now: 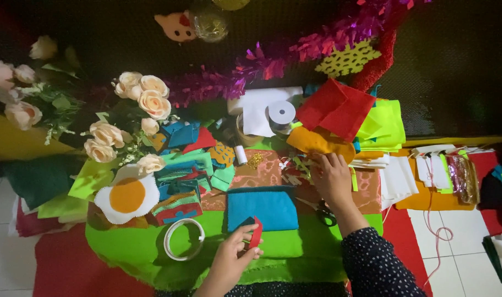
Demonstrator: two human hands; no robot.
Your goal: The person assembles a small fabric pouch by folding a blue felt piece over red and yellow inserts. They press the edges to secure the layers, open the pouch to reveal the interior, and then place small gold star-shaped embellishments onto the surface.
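Our left hand (231, 261) has its thumb and fingers pinched together on a small red felt piece (256, 232), held upright just over the lower edge of the blue felt rectangle (262, 208) that lies on the green felt sheet (130, 247). Our right hand (330, 177) reaches further out, fingers spread and pressing down among small felt scraps (295, 168) beside the orange felt piece (317, 141); we cannot tell whether it grips anything. Scissors (323, 212) lie just beside that wrist, a white tape ring (184, 239) sits left of the pinching hand, and a felt fried egg (127, 198) rests further left, below the cream roses (146, 99).
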